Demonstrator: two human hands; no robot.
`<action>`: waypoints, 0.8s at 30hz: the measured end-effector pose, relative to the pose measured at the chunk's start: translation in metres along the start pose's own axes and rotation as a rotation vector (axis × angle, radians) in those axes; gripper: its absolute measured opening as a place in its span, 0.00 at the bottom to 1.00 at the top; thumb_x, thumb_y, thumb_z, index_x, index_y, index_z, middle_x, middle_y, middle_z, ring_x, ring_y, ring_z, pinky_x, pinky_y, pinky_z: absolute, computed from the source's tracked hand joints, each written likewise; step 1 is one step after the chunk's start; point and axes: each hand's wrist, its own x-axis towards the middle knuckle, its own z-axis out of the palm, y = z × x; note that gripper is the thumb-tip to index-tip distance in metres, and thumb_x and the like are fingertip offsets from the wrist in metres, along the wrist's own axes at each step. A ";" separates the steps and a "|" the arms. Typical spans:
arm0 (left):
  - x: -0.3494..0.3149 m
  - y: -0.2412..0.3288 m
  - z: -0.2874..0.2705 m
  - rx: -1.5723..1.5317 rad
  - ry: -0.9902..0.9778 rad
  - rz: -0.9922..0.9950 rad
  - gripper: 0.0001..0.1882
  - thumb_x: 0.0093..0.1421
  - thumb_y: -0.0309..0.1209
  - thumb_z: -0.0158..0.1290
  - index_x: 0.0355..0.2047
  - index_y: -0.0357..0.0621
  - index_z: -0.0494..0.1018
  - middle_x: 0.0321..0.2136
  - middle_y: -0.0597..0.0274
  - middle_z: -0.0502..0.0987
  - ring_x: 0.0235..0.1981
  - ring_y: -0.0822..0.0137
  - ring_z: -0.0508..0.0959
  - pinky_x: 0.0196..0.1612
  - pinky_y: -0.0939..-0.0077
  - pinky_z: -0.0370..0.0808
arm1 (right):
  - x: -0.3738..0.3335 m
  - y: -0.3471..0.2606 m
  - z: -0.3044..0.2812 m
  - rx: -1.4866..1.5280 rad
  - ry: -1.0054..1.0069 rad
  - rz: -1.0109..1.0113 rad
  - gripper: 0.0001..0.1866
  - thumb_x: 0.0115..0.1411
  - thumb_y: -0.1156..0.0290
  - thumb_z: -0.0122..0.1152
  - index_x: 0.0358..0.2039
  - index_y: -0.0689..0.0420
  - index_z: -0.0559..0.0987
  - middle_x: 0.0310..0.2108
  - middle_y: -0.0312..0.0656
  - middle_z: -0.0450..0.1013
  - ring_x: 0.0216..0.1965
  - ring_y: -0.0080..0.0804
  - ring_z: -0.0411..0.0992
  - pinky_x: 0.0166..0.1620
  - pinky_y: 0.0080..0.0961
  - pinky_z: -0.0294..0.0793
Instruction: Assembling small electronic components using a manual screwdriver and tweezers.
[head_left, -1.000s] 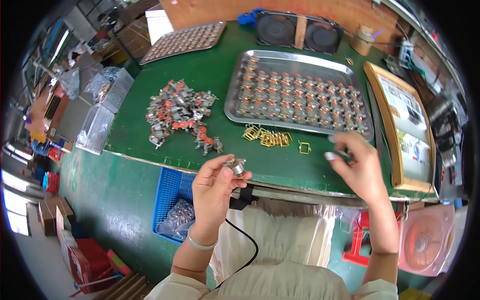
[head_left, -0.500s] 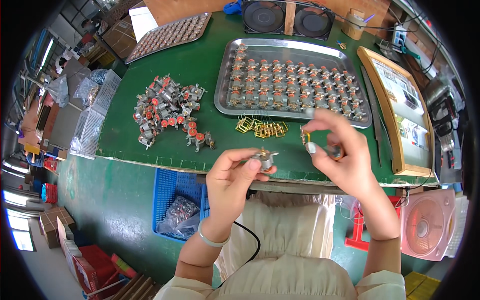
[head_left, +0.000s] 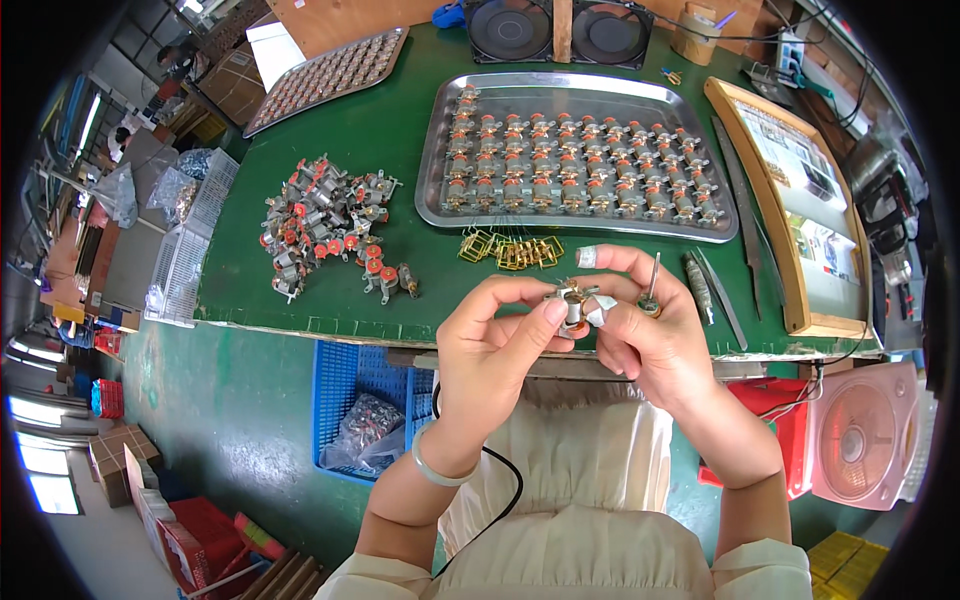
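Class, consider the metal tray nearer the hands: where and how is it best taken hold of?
Probably by the raised rim of the metal tray at its two short ends, coming from left and right together. It lies flat with a bare rim, while brass frames lie close along its near edge.

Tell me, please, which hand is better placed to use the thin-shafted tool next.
Probably the right hand: the thin-shafted tool is held among its fingers, while the left hand grips the small metal component.
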 end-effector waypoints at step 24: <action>0.000 -0.003 0.002 -0.089 0.023 -0.032 0.09 0.57 0.24 0.50 0.37 0.32 0.67 0.31 0.55 0.75 0.30 0.66 0.78 0.31 0.78 0.78 | 0.002 -0.004 0.006 -0.082 0.037 -0.093 0.20 0.51 0.81 0.55 0.45 0.62 0.64 0.34 0.44 0.72 0.19 0.13 0.64 0.14 0.09 0.57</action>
